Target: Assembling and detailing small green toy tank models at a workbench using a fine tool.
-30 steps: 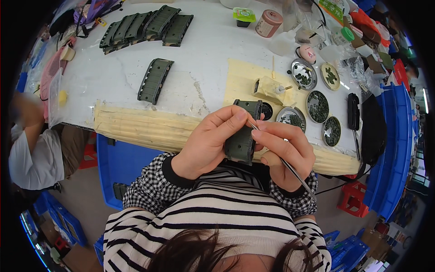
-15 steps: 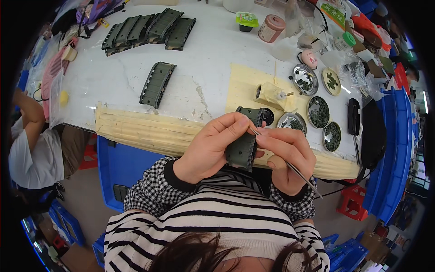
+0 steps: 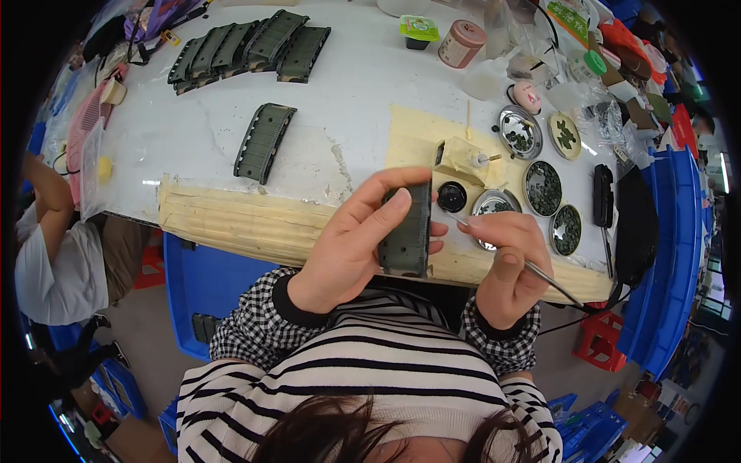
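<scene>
My left hand [image 3: 336, 251] holds a dark green, ribbed, slightly curved panel [image 3: 413, 243] upright over the table's near edge, thumb on its face and fingers behind it. My right hand [image 3: 513, 258] is closed round a slim metal tool with tapered ends [image 3: 554, 287]. Its fine tip points up and left, near a small round black pot [image 3: 451, 197], apart from the panel. Whether the tip touches the pot is too small to tell. Beside it stands a round metal dish [image 3: 494, 202] of small dark green pieces, partly behind my right hand.
More dishes of green pieces [image 3: 543, 189] stand to the right, by a tape-wrapped block [image 3: 467, 162]. One similar panel [image 3: 265, 144] lies left of centre; several more [image 3: 251, 46] lie at the back left. Another person [image 3: 58, 247] sits at the left.
My right hand has moved right and away from the panel with the metal tool. The panel is turned more upright in my left hand, and my left fingertips have left the tool's tip.
</scene>
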The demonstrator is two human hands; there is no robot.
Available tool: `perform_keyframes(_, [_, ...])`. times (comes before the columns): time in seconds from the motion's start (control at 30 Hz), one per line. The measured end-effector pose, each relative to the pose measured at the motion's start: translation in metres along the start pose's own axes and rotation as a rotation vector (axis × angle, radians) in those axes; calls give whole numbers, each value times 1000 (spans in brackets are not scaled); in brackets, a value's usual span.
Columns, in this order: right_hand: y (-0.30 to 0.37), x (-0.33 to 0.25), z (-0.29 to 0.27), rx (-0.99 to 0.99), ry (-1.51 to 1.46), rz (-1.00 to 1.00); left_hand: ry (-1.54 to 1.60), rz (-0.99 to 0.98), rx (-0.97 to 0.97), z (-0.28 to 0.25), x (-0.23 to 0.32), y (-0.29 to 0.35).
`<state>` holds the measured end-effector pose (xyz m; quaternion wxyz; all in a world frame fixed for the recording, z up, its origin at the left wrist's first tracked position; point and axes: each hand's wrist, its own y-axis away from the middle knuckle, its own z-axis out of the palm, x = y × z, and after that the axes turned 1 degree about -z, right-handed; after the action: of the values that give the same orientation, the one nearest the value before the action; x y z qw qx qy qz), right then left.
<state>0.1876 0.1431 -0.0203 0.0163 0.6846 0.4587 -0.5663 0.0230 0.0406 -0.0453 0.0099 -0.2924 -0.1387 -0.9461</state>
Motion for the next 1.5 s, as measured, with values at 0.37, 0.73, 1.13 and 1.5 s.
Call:
perform_keyframes(0.37, [6, 31, 1, 8, 386, 85, 61, 113, 154, -21, 10, 5])
perform_keyframes(0.73, [8, 35, 4, -2, 403, 109, 131, 121, 178, -17, 6, 9])
perform_keyframes(1.13, [10, 19, -5, 128, 173, 36, 222, 143, 220, -14, 7, 7])
perform_keyframes(1.5, [3, -5, 15, 64, -142, 4, 285, 87, 208, -4, 1, 3])
